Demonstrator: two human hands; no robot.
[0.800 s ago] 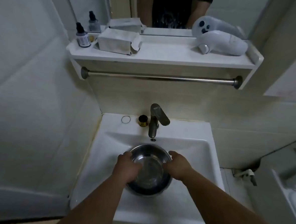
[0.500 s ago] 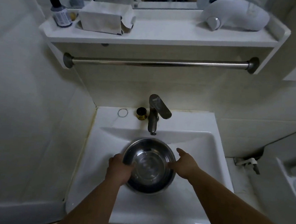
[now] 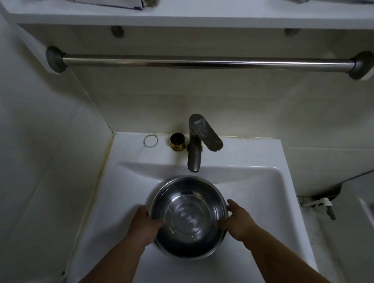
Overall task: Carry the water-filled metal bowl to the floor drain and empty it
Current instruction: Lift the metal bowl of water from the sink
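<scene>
Head view — the only one here. The metal bowl (image 3: 189,218) sits low in the white sink (image 3: 265,211), just in front of the faucet (image 3: 196,142) spout, with clear water showing as faint ripples over its bottom rings. The left hand (image 3: 147,225) grips the bowl's left rim, thumb curled over the edge into the inside and fingers out of sight beneath. The right hand (image 3: 239,222) lies against the right rim with fingers fairly straight, touching rather than clasping (its thumb side is hard to read from this angle).

The step in hand looks like securing the hold before lifting. To do it well, the right hand should probably close on the rim opposite the left, so the two grips balance — a one-sided lift would tip water out. Rise straight and level, clearing the spout that overhangs the bowl's far edge, and keep clear of the towel bar (image 3: 208,62) under the shelf (image 3: 189,21) above. The small gold-rimmed cap (image 3: 177,142) and the thin ring (image 3: 150,141) on the sink's back ledge sit well apart from the path. The floor drain is not visible, so the turn away should be slow, with the rim kept flat.
</scene>
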